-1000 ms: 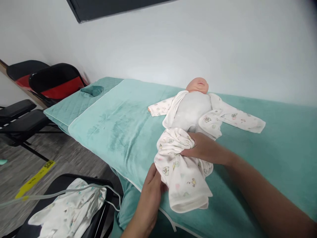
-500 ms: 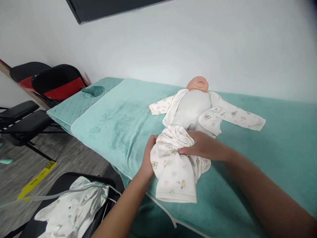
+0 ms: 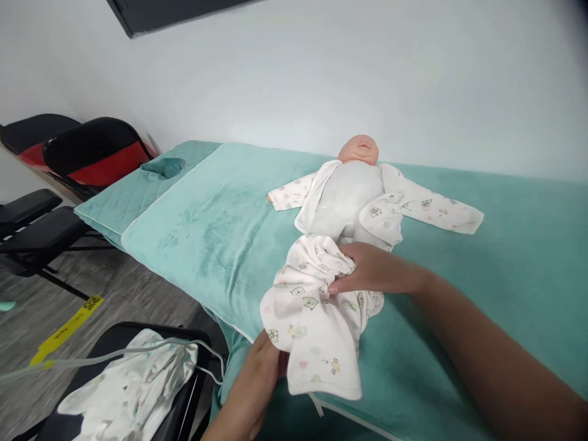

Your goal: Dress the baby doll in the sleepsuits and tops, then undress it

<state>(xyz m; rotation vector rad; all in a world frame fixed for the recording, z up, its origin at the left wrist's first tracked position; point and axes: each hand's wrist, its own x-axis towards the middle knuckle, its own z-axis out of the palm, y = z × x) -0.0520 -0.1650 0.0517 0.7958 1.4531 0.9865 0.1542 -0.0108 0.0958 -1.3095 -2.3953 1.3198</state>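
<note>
A baby doll (image 3: 351, 196) lies on its back on the teal towel (image 3: 206, 226), wearing an open white printed top with both sleeves spread out. Bunched white printed baby trousers (image 3: 316, 318) cover its lower end. My right hand (image 3: 367, 269) grips the bunched waist of the trousers close to the doll's body. My left hand (image 3: 261, 373) is at the table's near edge, mostly hidden under the trousers' hem, fingers closed on the cloth there.
The padded table (image 3: 505, 288) runs along a white wall. Black and red folding chairs (image 3: 92, 153) stand at the left. A black chair (image 3: 114, 343) near me holds more white baby clothing (image 3: 133, 386) and a thin cable. Yellow tape marks the floor.
My left hand dropped from the trousers' waist beside the doll down to the lower hem at the table edge, pulling the cloth out longer. My right hand stayed on the waist.
</note>
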